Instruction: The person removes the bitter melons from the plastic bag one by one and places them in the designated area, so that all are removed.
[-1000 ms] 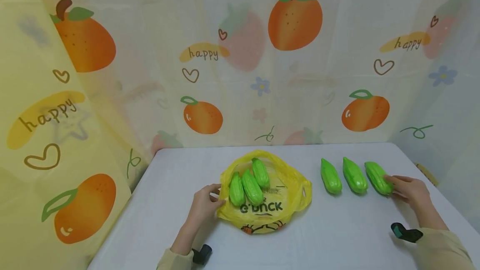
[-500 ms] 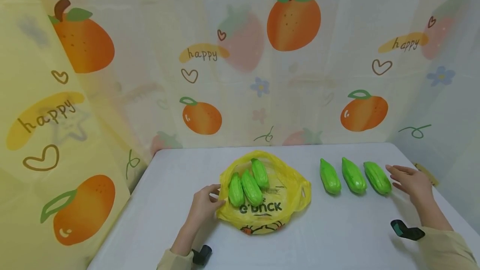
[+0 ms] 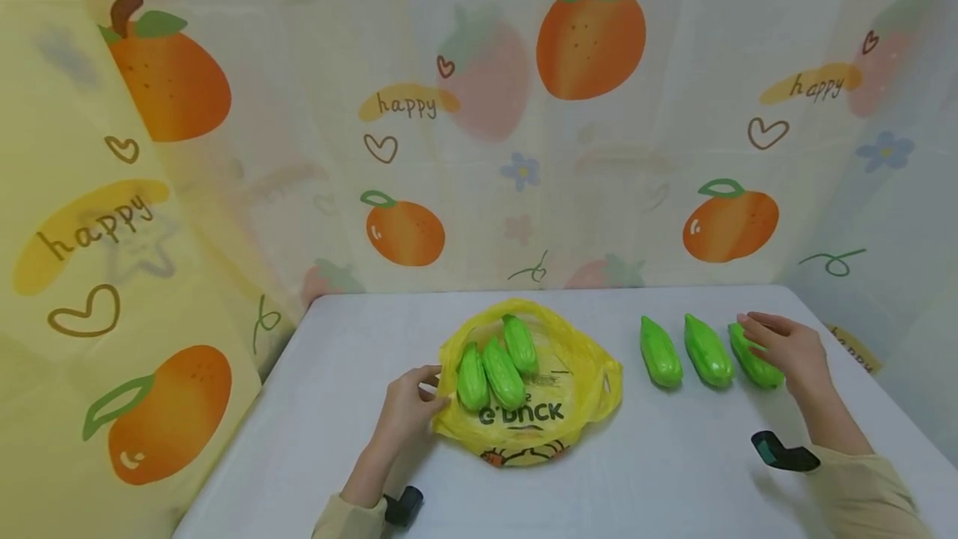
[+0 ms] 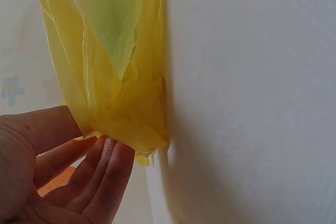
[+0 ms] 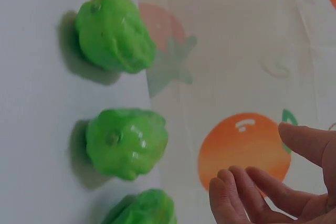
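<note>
A yellow plastic bag [image 3: 576, 393] with printed lettering lies mouth open on the white table. Inside it are three glossy green, ribbed gourds, such as the front one [image 3: 503, 374]. The left hand [image 3: 407, 407] pinches the bag's left edge; in the left wrist view its thumb and fingers [image 4: 107, 174] meet at the gathered yellow plastic [image 4: 131, 114]. Three more gourds stand in a row on the right: the left gourd [image 3: 661, 353], the middle gourd [image 3: 708, 352] and the right gourd [image 3: 759, 373]. Above the right one hovers the right hand [image 3: 793, 352], fingers loosely bent, holding nothing and partly hiding it.
The white table [image 3: 599, 481] ends at a hanging cloth [image 3: 479, 181] printed with fruit, which also runs along the left side. Dark wrist-camera mounts sit near both sleeves, the right mount [image 3: 786, 452] hanging over the table.
The right hand first touched the right gourd, then drew off to its right, and now has moved back left above it. The left hand and the bag have not moved.
</note>
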Demonstrator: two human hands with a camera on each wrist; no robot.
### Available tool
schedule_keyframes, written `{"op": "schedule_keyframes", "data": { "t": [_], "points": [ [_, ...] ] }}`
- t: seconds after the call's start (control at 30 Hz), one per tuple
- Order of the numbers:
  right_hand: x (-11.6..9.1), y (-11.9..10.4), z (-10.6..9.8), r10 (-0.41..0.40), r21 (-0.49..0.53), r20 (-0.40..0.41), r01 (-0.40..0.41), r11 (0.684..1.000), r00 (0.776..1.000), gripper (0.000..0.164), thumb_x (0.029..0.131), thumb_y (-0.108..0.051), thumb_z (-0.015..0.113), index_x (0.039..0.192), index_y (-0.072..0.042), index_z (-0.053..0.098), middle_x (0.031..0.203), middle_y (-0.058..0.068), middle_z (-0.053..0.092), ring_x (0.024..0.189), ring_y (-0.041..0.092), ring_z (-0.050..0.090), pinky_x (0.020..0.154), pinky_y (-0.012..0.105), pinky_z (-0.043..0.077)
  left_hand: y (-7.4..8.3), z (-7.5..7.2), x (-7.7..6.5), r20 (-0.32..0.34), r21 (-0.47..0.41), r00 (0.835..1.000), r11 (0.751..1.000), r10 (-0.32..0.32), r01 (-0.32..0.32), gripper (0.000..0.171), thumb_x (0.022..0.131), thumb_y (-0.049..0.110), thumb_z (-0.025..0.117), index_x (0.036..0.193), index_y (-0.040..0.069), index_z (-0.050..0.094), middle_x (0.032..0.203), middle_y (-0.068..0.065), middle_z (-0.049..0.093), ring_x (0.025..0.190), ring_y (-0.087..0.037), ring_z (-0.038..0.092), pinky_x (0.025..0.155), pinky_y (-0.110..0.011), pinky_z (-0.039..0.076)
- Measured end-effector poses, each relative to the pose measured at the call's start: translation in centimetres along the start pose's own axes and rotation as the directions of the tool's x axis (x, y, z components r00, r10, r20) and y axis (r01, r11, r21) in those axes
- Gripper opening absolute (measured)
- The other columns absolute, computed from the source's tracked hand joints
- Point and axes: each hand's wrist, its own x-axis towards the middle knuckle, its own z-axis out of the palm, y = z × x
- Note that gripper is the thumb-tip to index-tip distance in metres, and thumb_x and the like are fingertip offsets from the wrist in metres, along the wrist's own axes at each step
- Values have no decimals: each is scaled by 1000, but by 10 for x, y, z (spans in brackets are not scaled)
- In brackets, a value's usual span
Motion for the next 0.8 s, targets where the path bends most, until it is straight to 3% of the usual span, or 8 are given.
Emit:
{"op": "schedule_keyframes", "data": {
  "t": [0.07, 0.13, 0.4, 0.57, 0.67, 0.7, 0.8],
  "points": [
    [-1, -4, 5, -14, 1, 8, 14, 1000, 1000, 84, 88, -58, 52, 144, 1, 34, 143, 25, 41, 109, 27, 56, 76, 23, 55, 0, 0, 1, 0, -2, 1000, 1000, 2, -2, 45, 77, 6, 76, 120, 4, 63, 100, -12, 66, 75, -16, 65, 61, -24, 55],
    [-3, -8, 11, -28, 1, 15, 28, 1000, 999, 83, 88, -58, 52, 144, 1, 35, 142, 25, 42, 118, 32, 52, 80, 25, 55, 0, 0, 1, -1, -3, 1000, 1000, 4, -4, 45, 77, 6, 76, 120, 3, 63, 100, -12, 66, 75, -17, 65, 61, -25, 55],
    [-14, -27, 31, -68, 4, 53, 67, 998, 996, 78, 92, -54, 47, 144, 3, 32, 144, 28, 36, 124, 38, 46, 71, 15, 54, 0, 0, 0, 4, -8, 1000, 1000, 7, -7, 45, 77, 7, 76, 120, 3, 63, 100, -12, 66, 75, -18, 66, 61, -25, 55],
    [0, -19, 39, -91, 59, 60, 87, 994, 994, 79, 89, -56, 52, 144, -2, 37, 141, 22, 45, 118, 30, 54, 80, 24, 55, 0, -1, -1, 3, -5, 1000, 1000, 1, -1, 45, 76, 7, 76, 120, 3, 63, 100, -12, 66, 75, -18, 66, 62, -25, 55],
    [13, -11, 45, -83, 91, 63, 77, 993, 995, 80, 83, -60, 59, 142, -8, 42, 134, 10, 53, 106, 15, 61, 82, 26, 55, 0, -1, -1, 3, -8, 1000, 1000, -4, 4, 45, 76, 6, 76, 119, 3, 63, 100, -12, 66, 75, -18, 66, 62, -26, 56],
    [16, -9, 47, -76, 102, 58, 70, 992, 995, 80, 81, -61, 61, 141, -10, 45, 129, 5, 57, 100, 8, 62, 80, 24, 55, 0, -1, -1, 2, -10, 1000, 1000, -7, 7, 45, 76, 6, 76, 119, 3, 63, 100, -12, 66, 75, -18, 66, 62, -25, 55],
    [14, -10, 51, -105, 117, 87, 94, 989, 991, 77, 82, -59, 62, 140, -10, 47, 129, 5, 58, 96, 4, 62, 79, 22, 55, 0, -1, -1, 3, -16, 1000, 1000, -7, 7, 45, 77, 6, 76, 120, 3, 63, 100, -12, 66, 75, -18, 66, 62, -25, 55]
  ]
}}
